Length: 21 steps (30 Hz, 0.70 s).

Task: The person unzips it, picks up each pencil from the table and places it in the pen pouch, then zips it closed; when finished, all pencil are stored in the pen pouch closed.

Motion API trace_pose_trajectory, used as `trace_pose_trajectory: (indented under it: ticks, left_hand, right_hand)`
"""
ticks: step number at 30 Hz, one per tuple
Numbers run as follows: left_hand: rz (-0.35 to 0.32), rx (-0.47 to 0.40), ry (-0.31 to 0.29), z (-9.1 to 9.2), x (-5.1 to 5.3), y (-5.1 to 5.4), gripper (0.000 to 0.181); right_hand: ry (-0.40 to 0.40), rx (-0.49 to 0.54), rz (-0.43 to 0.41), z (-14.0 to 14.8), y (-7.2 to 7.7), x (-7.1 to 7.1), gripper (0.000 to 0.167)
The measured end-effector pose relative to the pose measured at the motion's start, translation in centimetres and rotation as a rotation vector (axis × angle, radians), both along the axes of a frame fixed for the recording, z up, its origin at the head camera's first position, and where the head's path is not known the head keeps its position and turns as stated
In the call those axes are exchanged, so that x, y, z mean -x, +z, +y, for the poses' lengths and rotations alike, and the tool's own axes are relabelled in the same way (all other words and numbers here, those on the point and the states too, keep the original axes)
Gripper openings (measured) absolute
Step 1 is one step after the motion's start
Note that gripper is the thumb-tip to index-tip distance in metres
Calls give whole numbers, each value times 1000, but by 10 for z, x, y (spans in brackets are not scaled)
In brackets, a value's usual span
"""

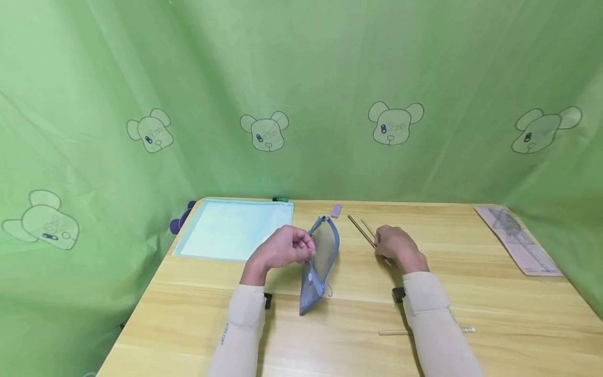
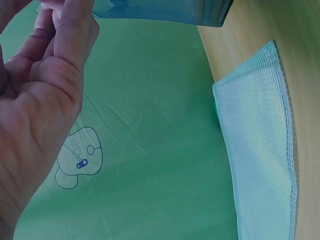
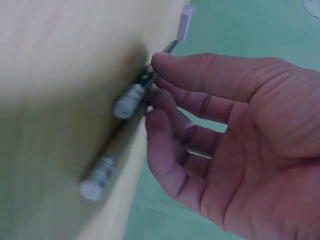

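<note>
My left hand (image 1: 284, 246) pinches the near rim of a blue mesh zip pouch (image 1: 309, 296). The pouch stands tilted on the table with its mouth gaping. In the left wrist view, only a strip of the pouch (image 2: 165, 11) shows above the curled fingers. To the right, my right hand (image 1: 395, 245) holds a dark pencil (image 1: 360, 230) between thumb and fingertips, close to its eraser end. Beside it is a wood-coloured pencil (image 1: 367, 226). The right wrist view shows both metal-banded ends, and whether the fingers also touch the wooden pencil (image 3: 107, 162) I cannot tell.
A pale teal mesh folder (image 1: 235, 230) lies at the back left. A purple eraser (image 1: 336, 210) is behind the pouch. Another wooden pencil (image 1: 392, 332) lies partly under my right forearm. A pink sheet with clear rulers (image 1: 518, 241) lies far right. Green curtain surrounds the table.
</note>
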<state>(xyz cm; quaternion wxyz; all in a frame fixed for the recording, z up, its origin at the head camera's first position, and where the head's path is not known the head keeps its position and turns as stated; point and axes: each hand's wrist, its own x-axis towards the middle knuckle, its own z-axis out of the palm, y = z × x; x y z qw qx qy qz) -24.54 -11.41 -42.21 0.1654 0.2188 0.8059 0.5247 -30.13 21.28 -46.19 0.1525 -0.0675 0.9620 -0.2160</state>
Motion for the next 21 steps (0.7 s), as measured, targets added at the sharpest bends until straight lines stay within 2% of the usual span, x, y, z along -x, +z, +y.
trace_pose_trajectory:
  ticks: [4, 12, 21]
  left_hand:
    - [-1, -5, 9, 0, -1, 1, 8]
    - [-1, -17, 8, 0, 0, 1, 7]
    - [5, -5, 18, 1, 0, 0, 8]
  right_hand:
    - [27, 41, -6, -6, 4, -4, 18]
    - [74, -22, 31, -25, -1, -5, 22]
    - [47, 33, 34, -45, -8, -7, 31]
